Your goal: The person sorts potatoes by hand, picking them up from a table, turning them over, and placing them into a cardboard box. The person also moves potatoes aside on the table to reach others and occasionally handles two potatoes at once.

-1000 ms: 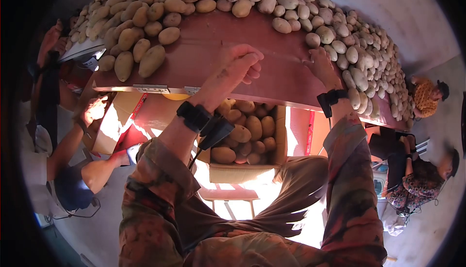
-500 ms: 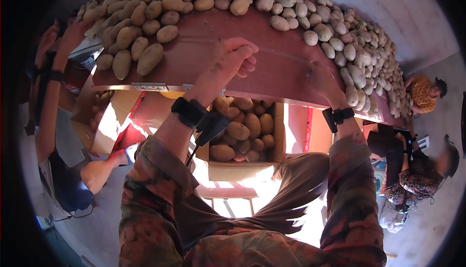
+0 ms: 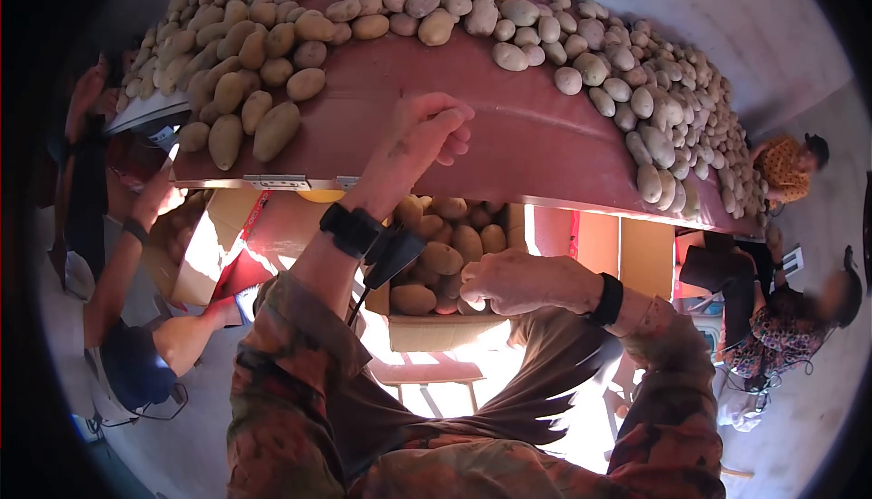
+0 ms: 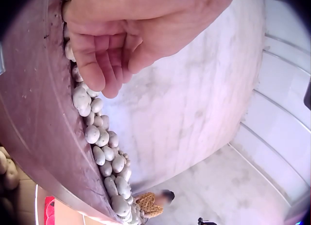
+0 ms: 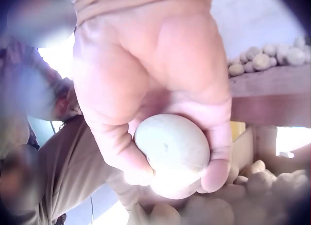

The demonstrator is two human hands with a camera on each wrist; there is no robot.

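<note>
The right hand (image 3: pixel 531 283) is over the near right part of a cardboard box (image 3: pixel 427 334) of potatoes. In the right wrist view its thumb and fingers grip a pale potato (image 5: pixel 170 152), above the blurred potatoes (image 5: pixel 257 183) in the box. Over the red table (image 3: pixel 363 145) hangs the left hand (image 3: pixel 418 140), its fingers loosely curled around nothing. From the left wrist view, the same hand (image 4: pixel 131 35) shows a bare palm, with table potatoes (image 4: pixel 102 137) beyond the fingertips.
Potatoes (image 3: pixel 672 127) line the table's far side and right end; others (image 3: pixel 277 131) lie at its left. Metal hinges (image 3: pixel 275 181) sit on the near edge. Another person's arm (image 3: pixel 118 272) reaches in at left by a second box (image 3: pixel 209 249). People (image 3: pixel 799 317) are at right.
The right hand has come from the table's right side down and leftward to the box, and now grips a potato. Little has changed in the left hand's pose. At left, another person's arm reached up, then lowered.
</note>
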